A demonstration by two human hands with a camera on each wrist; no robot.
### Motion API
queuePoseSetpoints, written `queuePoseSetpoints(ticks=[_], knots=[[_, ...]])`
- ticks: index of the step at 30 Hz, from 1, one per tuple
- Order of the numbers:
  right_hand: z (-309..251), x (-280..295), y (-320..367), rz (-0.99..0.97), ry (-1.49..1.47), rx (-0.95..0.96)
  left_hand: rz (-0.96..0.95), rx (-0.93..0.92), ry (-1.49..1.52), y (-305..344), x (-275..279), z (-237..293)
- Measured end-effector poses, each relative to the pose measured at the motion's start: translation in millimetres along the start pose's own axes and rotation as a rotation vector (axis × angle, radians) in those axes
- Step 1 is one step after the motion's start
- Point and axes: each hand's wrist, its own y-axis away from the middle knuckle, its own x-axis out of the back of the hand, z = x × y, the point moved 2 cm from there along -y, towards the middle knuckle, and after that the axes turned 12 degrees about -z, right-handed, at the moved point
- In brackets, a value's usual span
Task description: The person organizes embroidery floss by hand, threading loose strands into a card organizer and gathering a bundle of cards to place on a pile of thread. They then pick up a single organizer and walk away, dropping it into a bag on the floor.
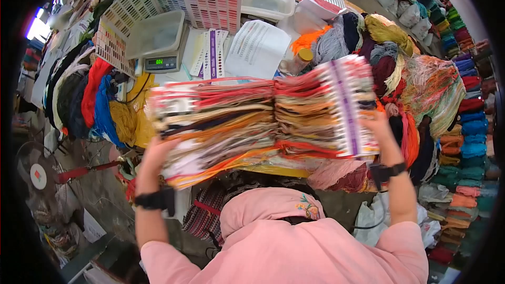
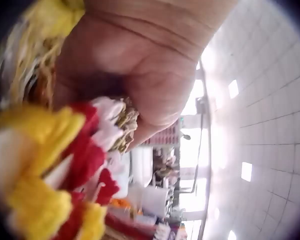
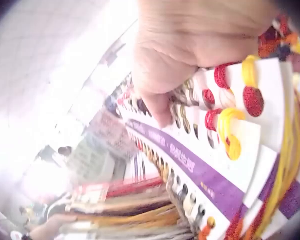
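Observation:
A wide bundle of embroidery threads (image 1: 226,121), in red, cream, brown, black and orange, is held up over the table, drawn together near its middle. White thread cards (image 1: 344,108) with a purple stripe and notched edges carry the threads at its right end. My left hand (image 1: 156,153) grips the left end; in the left wrist view the thumb curls over looped yellow, red and pale thread ends (image 2: 90,150). My right hand (image 1: 376,125) grips the right end, its thumb pressed on the stacked cards in the right wrist view. Both hands wear black wrist bands.
Behind the bundle stand colour charts (image 1: 210,5), a digital scale (image 1: 162,62) with a clear tray on it, printed sheets (image 1: 258,47) and a white bin (image 1: 265,1). Coloured skeins (image 1: 97,92) drape along both table sides. A fan (image 1: 38,175) stands at the left.

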Motion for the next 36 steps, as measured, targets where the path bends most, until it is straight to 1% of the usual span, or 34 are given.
queuePoseSetpoints(ticks=[1,2,3,4,5,6,7,9,10,11,12,13,14,15,17,18,20,22,23,25,26,27,29,31,33,34,35,36], knots=[[-20.5,32.1,16.1,0.065,0.084,0.044,0.048,0.052,-0.074,25.2,28.2,22.4],[-38.6,59.9,34.7,0.055,-0.036,0.15,0.123,-0.051,0.002,55.3,37.6,51.8],[-67.9,71.8,61.7,0.132,-0.068,0.236,0.154,-0.146,0.017,75.1,67.1,61.2],[-84.1,80.9,83.1,0.208,-0.077,0.282,0.201,-0.212,0.049,95.9,81.1,77.9],[-82.1,96.5,97.0,0.25,-0.211,0.35,0.256,-0.315,0.129,108.2,103.2,81.8],[-85.2,102.8,106.0,0.32,-0.277,0.402,0.37,-0.368,0.207,117.2,135.2,76.7],[-85.4,107.0,114.0,0.392,-0.345,0.451,0.409,-0.363,0.221,116.1,156.5,76.9],[-76.1,115.5,111.1,0.495,-0.436,0.461,0.594,-0.21,-0.152,108.4,211.6,67.2],[-80.6,124.8,115.6,0.401,-0.232,0.349,0.565,-0.198,-0.203,108.7,244.7,66.5],[-81.3,134.9,120.6,0.377,-0.117,0.303,0.535,-0.19,-0.254,107.7,265.7,67.2],[-81.5,138.2,128.7,0.428,-0.162,0.341,0.51,-0.191,-0.267,111.9,265.6,75.1],[-85.7,138.0,135.9,0.469,-0.2,0.381,0.54,-0.203,-0.222,122.9,274.5,76.7],[-89.6,129.5,143.6,0.49,-0.422,0.432,0.59,-0.235,-0.048,140.3,289.8,75.1],[-80.6,149.5,143.3,0.434,-0.386,0.364,0.634,-0.28,0.121,151.2,309.7,76.0],[-73.5,169.4,147.4,0.44,-0.273,0.316,0.699,-0.265,0.08,165.3,399.3,56.1],[-74.9,168.0,146.1,0.459,-0.301,0.321,0.736,-0.254,0.065,168.3,406.4,54.4],[-72.0,160.6,148.1,0.497,-0.364,0.329,0.799,-0.247,0.131,181.1,417.7,45.4],[-67.5,161.0,146.6,0.46,-0.352,0.32,0.855,-0.219,0.148,182.2,395.7,54.0],[-66.2,161.6,146.2,0.44,-0.344,0.318,0.761,-0.238,0.051,173.6,382.3,58.2],[-75.1,142.6,141.3,0.423,-0.323,0.324,0.577,-0.267,-0.137,153.8,352.0,62.7],[-79.4,132.4,137.0,0.415,-0.303,0.339,0.477,-0.267,-0.182,142.3,295.0,79.0],[-83.7,120.2,132.2,0.407,-0.283,0.356,0.377,-0.267,-0.226,127.3,223.1,97.9],[-97.7,86.7,121.9,0.325,-0.254,0.393,0.296,-0.302,-0.198,101.6,129.5,115.7],[-99.5,60.0,106.0,0.289,-0.198,0.39,0.136,-0.261,-0.202,75.0,58.3,123.5],[-94.7,33.3,84.2,0.196,-0.071,0.359,0.017,-0.255,-0.193,42.7,1.5,117.8],[-84.0,19.7,68.1,0.194,0.005,0.317,-0.092,-0.272,-0.192,30.5,-38.0,120.4],[-73.7,3.6,52.0,0.192,0.082,0.274,-0.139,-0.192,-0.307,8.8,-58.3,110.4],[-73.8,-22.0,42.4,0.143,0.148,0.311,-0.174,-0.141,-0.385,-14.0,-79.0,95.2]])
